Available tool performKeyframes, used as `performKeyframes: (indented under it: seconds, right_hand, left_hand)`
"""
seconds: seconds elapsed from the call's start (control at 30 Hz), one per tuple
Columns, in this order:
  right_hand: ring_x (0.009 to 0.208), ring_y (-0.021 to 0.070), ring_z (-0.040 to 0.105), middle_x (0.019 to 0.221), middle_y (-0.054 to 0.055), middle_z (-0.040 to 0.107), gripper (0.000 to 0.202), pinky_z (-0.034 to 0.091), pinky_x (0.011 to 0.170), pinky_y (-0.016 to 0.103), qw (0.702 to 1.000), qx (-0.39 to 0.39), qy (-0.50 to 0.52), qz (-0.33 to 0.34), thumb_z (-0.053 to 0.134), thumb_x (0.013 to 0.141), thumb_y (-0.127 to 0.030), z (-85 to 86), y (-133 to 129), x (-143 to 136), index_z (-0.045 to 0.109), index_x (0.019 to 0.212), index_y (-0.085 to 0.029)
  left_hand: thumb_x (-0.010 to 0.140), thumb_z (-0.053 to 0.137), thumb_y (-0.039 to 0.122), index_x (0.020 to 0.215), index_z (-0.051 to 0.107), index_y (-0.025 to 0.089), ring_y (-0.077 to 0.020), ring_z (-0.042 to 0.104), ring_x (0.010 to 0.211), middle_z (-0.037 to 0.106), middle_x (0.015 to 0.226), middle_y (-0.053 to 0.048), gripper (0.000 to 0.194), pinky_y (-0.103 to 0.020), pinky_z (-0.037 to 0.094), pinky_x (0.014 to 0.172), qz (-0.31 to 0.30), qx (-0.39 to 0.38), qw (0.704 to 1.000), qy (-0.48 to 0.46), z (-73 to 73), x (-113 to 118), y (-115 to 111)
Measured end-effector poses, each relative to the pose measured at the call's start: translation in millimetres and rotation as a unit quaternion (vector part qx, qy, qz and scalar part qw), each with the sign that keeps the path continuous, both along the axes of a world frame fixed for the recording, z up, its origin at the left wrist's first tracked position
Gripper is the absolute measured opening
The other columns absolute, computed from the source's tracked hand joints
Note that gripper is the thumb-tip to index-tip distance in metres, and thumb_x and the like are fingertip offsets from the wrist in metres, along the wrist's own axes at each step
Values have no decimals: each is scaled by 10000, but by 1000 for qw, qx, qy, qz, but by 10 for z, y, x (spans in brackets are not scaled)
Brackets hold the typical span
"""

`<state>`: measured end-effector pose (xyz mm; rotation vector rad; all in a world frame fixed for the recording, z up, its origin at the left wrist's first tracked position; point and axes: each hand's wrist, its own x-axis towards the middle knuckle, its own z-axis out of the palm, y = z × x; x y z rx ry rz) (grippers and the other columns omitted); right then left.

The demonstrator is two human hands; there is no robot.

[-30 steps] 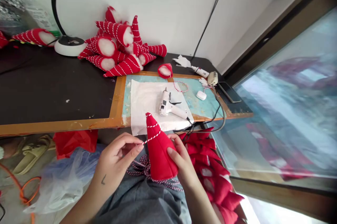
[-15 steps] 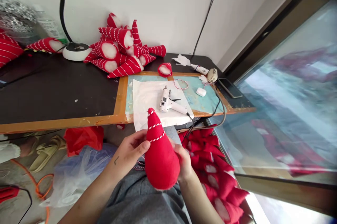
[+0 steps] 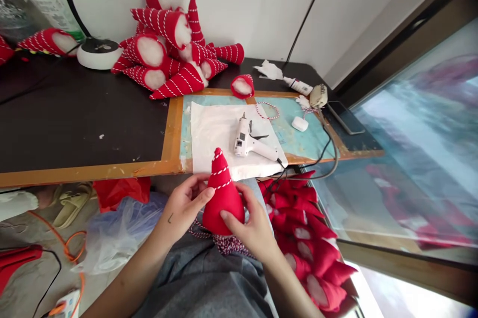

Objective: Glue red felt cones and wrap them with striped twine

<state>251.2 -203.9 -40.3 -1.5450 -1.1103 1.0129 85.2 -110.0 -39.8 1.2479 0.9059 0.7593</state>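
Note:
A stuffed red felt cone (image 3: 225,207) stands tip up above my lap, with red-and-white twisted cord (image 3: 221,172) wound round its upper part. My left hand (image 3: 189,202) grips its left side, thumb at the lowest turn of cord. On the right side, my right hand (image 3: 254,221) is wrapped round the lower body, thumb across the front. A heap of the same cord (image 3: 232,245) lies on my lap just under the cone. Beyond it, a white glue gun (image 3: 254,143) rests on a white sheet (image 3: 211,131) on the table.
Several cord-wrapped stuffed cones (image 3: 170,56) are piled at the back of the table (image 3: 123,123). A cord ring (image 3: 268,110), a white case (image 3: 299,123) and a phone (image 3: 345,117) lie to the right. Many plain red cones (image 3: 311,243) fill a box below right. A lamp base (image 3: 99,54) stands back left.
The cone has been tilted and lowered from view, looking shorter. My right hand has come from behind its side to the front, thumb now on the felt. The camera view has shifted.

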Motion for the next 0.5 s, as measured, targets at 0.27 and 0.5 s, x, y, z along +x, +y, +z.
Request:
performKeyframes:
  seconds: [0.27, 0.5]
  right_hand:
    - [951, 219, 691, 1085, 35, 771, 483, 534, 829, 297, 945, -29, 324, -21, 837, 771, -481, -151, 3, 72, 745, 1194, -266]
    - [838, 249, 728, 994, 82, 802, 512, 584, 774, 330, 864, -49, 501, -2, 817, 628, -469, -175, 51, -145, 786, 1059, -194]
  left_hand:
    - [887, 747, 557, 816, 677, 182, -125, 490, 598, 567, 665, 17, 388, -214, 389, 552, 10, 47, 997, 63, -117, -224, 34]
    - [780, 844, 622, 909, 721, 178, -112, 523, 620, 642, 752, -7, 479, -196, 411, 556, 38, -7, 999, -36, -78, -101, -102]
